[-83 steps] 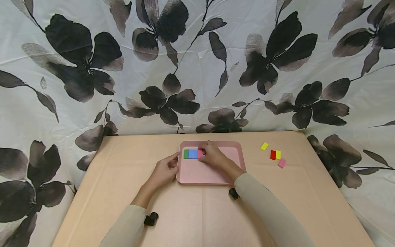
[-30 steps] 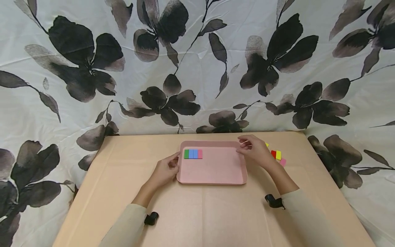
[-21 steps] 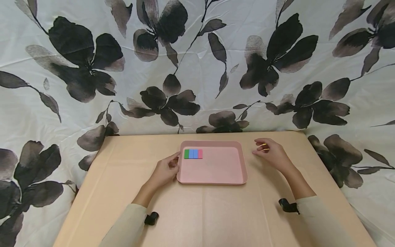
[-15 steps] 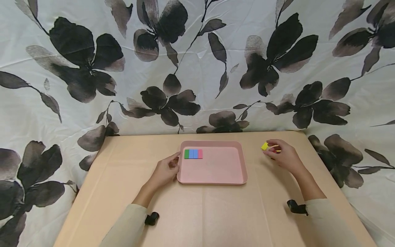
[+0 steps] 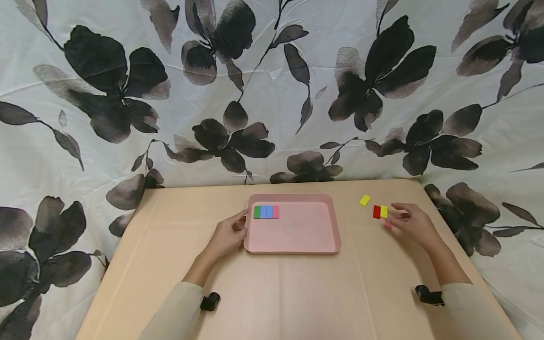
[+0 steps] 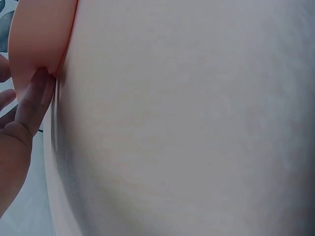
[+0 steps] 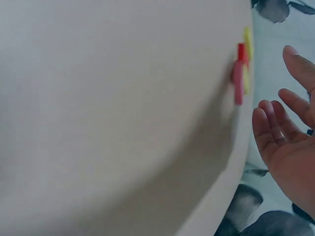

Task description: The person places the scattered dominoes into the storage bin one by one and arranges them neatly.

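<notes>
My left hand (image 5: 226, 234) holds the left edge of a pink tray (image 5: 293, 249), its thumb and fingers at the rim. In the left wrist view, the fingertips meet the tray's side wall (image 6: 42, 29). A green tile (image 5: 257, 212), two blue tiles (image 5: 266, 212) and a pink tile (image 5: 276, 212) form a row in the tray's upper left. Right of the tray, my right hand (image 5: 414, 224) hovers with fingers loosely bent and nothing between them. Beside it lie a red tile (image 5: 377, 212), a yellow tile (image 5: 384, 211) and another pink tile (image 5: 388, 225), partly covered by the fingers.
A separate yellow tile (image 5: 364, 200) lies between the tray and the red tile. The light-brown table (image 5: 297, 302) ends at the back against a white cloth (image 5: 263, 94) with dark flowers. Black wrist cameras show at both sleeves.
My right hand has let go of the pink tile at the end of the row, left the tray and moved right to the loose tiles. The left hand has stayed at the tray.
</notes>
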Demonstrator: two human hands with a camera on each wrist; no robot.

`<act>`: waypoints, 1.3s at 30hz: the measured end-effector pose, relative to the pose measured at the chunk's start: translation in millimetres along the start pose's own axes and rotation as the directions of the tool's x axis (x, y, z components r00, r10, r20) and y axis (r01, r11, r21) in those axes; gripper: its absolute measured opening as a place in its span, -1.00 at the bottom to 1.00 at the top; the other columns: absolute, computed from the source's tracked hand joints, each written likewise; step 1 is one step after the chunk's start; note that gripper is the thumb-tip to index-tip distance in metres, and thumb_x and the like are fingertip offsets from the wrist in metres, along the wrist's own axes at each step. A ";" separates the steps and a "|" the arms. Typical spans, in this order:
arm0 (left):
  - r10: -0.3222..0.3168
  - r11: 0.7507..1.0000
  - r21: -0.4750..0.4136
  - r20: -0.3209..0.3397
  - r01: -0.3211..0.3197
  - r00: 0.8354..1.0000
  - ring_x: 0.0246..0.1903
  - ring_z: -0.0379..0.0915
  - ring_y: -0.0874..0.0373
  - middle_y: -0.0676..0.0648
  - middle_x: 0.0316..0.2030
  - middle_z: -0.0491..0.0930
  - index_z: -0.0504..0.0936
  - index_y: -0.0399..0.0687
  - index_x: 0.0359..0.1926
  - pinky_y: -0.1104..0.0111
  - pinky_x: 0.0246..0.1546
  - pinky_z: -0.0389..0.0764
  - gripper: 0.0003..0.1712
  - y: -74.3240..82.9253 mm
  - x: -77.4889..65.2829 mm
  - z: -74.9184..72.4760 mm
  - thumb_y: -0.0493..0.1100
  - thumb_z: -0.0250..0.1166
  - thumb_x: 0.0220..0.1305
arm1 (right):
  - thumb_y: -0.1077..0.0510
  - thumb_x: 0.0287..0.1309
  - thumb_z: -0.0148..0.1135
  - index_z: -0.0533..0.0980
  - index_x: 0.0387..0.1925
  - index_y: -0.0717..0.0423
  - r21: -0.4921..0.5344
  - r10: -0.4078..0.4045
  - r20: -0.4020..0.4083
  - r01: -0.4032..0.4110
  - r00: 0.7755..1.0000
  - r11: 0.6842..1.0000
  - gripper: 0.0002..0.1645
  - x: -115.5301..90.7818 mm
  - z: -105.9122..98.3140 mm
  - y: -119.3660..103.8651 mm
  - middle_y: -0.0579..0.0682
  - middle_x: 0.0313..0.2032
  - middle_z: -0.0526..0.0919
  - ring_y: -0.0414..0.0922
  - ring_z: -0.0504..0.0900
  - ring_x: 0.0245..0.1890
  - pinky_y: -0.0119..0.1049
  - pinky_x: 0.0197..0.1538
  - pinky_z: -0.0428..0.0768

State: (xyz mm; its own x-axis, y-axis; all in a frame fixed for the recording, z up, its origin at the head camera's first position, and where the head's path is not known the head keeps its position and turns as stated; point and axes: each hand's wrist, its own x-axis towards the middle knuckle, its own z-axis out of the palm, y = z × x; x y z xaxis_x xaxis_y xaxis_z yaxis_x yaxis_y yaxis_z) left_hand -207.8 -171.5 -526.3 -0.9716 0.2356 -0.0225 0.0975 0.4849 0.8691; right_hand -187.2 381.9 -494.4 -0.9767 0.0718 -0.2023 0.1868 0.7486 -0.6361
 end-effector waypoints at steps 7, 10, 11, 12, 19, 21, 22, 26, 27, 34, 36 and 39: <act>0.005 1.000 -0.007 -0.001 -0.005 1.000 -0.18 0.59 0.11 -0.20 0.10 0.68 0.44 -0.08 0.47 0.48 -0.35 0.58 -0.27 0.8 -0.4 0.4 -0.35 0.28 0.27 | -0.05 0.24 0.45 0.31 0.38 0.46 -0.045 0.007 0.060 -0.005 0.998 0.999 -0.08 5.0 6.3 18.3 0.46 0.18 0.47 0.28 0.52 0.07 0.02 0.07 0.68; 0.004 1.000 -0.005 -0.001 -0.004 1.000 -0.18 0.59 0.11 -0.19 0.10 0.68 0.44 -0.07 0.47 0.48 -0.37 0.58 -0.27 0.4 -0.5 0.7 -0.35 0.28 0.26 | -0.04 0.25 0.44 0.32 0.37 0.45 -0.059 0.011 0.052 -0.008 0.999 0.998 -0.11 4.9 10.7 23.1 0.45 0.18 0.47 0.28 0.53 0.07 0.08 0.09 0.66; 0.004 1.000 -0.005 0.000 -0.004 1.000 -0.19 0.59 0.11 -0.19 0.10 0.67 0.44 -0.06 0.47 0.48 -0.37 0.58 -0.27 0.1 -0.5 0.8 -0.35 0.28 0.26 | -0.04 0.25 0.43 0.33 0.36 0.44 -0.062 0.012 0.049 -0.009 0.999 0.998 -0.12 4.4 11.9 23.8 0.46 0.18 0.47 0.29 0.53 0.08 0.11 0.10 0.66; 0.003 1.000 -0.005 0.001 -0.003 1.000 -0.19 0.59 0.11 -0.19 0.10 0.67 0.45 -0.06 0.47 0.48 -0.38 0.58 -0.27 -0.1 -0.5 0.8 -0.35 0.28 0.26 | -0.04 0.26 0.42 0.33 0.36 0.44 -0.066 0.013 0.045 -0.010 0.999 0.998 -0.13 3.6 13.1 24.2 0.46 0.18 0.46 0.30 0.53 0.08 0.13 0.11 0.65; -0.008 1.000 -0.013 -0.007 0.008 1.000 -0.21 0.60 0.10 -0.18 0.10 0.68 0.46 -0.02 0.46 0.48 -0.42 0.58 -0.27 0.5 -1.4 0.4 -0.35 0.29 0.25 | 0.00 0.28 0.41 0.35 0.35 0.43 -0.096 0.010 0.017 -0.008 1.000 0.995 -0.19 1.4 19.3 23.2 0.43 0.10 0.45 0.26 0.50 0.01 0.05 0.05 0.69; -0.010 1.000 -0.012 -0.011 0.009 1.000 -0.21 0.60 0.10 -0.18 0.10 0.68 0.46 -0.02 0.46 0.48 -0.42 0.57 -0.27 0.8 -1.5 0.3 -0.35 0.29 0.25 | 0.02 0.28 0.41 0.35 0.35 0.43 -0.100 0.012 0.014 -0.011 1.000 0.995 -0.20 1.3 19.6 21.6 0.42 0.09 0.44 0.24 0.49 -0.01 0.01 0.02 0.70; -0.007 1.000 -0.012 -0.010 0.007 1.000 -0.21 0.60 0.11 -0.19 0.10 0.68 0.46 -0.03 0.46 0.48 -0.42 0.57 -0.27 1.1 -1.5 0.2 -0.35 0.29 0.25 | 0.02 0.28 0.41 0.35 0.35 0.43 -0.104 0.012 0.014 -0.010 1.000 0.995 -0.20 1.6 19.6 21.1 0.41 0.08 0.44 0.23 0.48 -0.02 0.00 0.01 0.69; 0.002 1.000 -0.018 -0.007 -0.002 1.000 -0.20 0.60 0.10 -0.20 0.09 0.69 0.45 -0.07 0.47 0.48 -0.34 0.58 -0.28 3.3 -1.6 -0.1 -0.33 0.27 0.26 | 0.04 0.28 0.40 0.35 0.33 0.46 -0.108 0.006 0.011 -0.005 1.000 0.994 -0.21 2.5 19.4 19.9 0.41 0.06 0.41 0.22 0.48 -0.03 -0.01 0.00 0.67; 0.004 1.000 -0.020 -0.008 -0.004 1.000 -0.20 0.60 0.10 -0.20 0.08 0.69 0.45 -0.08 0.47 0.48 -0.32 0.58 -0.28 3.7 -1.6 -0.3 -0.33 0.26 0.26 | 0.05 0.28 0.40 0.35 0.33 0.47 -0.110 0.002 0.011 -0.001 1.000 0.994 -0.21 2.8 19.6 20.2 0.42 0.06 0.41 0.22 0.48 -0.04 -0.02 0.00 0.66; 0.004 1.000 -0.014 -0.009 -0.004 1.000 -0.19 0.60 0.11 -0.20 0.08 0.69 0.45 -0.09 0.47 0.48 -0.25 0.59 -0.28 3.5 -1.2 -0.5 -0.34 0.25 0.26 | 0.08 0.27 0.41 0.37 0.30 0.47 -0.117 -0.002 -0.006 0.001 1.000 0.993 -0.24 2.6 21.2 21.7 0.42 0.05 0.40 0.21 0.47 -0.06 -0.02 0.00 0.65; 0.002 1.000 -0.018 -0.007 -0.002 1.000 -0.18 0.60 0.12 -0.20 0.08 0.69 0.45 -0.08 0.47 0.48 -0.25 0.59 -0.28 3.2 -1.0 -0.5 -0.34 0.25 0.26 | 0.08 0.27 0.41 0.37 0.30 0.47 -0.119 0.002 -0.009 -0.003 1.000 0.993 -0.25 1.8 21.2 21.5 0.41 0.03 0.41 0.21 0.47 -0.06 -0.03 -0.01 0.65; -0.004 1.000 -0.024 -0.006 0.004 1.000 -0.18 0.61 0.13 -0.19 0.09 0.69 0.45 -0.07 0.47 0.49 -0.26 0.60 -0.28 2.8 -0.8 -0.7 -0.34 0.26 0.27 | 0.07 0.28 0.41 0.37 0.30 0.45 -0.122 0.007 -0.012 -0.008 1.000 0.992 -0.25 0.5 20.4 20.9 0.39 0.02 0.42 0.21 0.47 -0.06 -0.03 -0.02 0.66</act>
State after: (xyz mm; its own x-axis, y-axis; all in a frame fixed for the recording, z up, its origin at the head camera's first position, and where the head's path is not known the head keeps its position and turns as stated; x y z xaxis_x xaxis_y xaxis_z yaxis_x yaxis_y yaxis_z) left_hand -206.9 -170.8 -523.5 -0.9732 0.2289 -0.0232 0.0885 0.4658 0.8805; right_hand -181.6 384.1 -523.1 -0.9765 0.0847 -0.1982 0.1807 0.8231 -0.5384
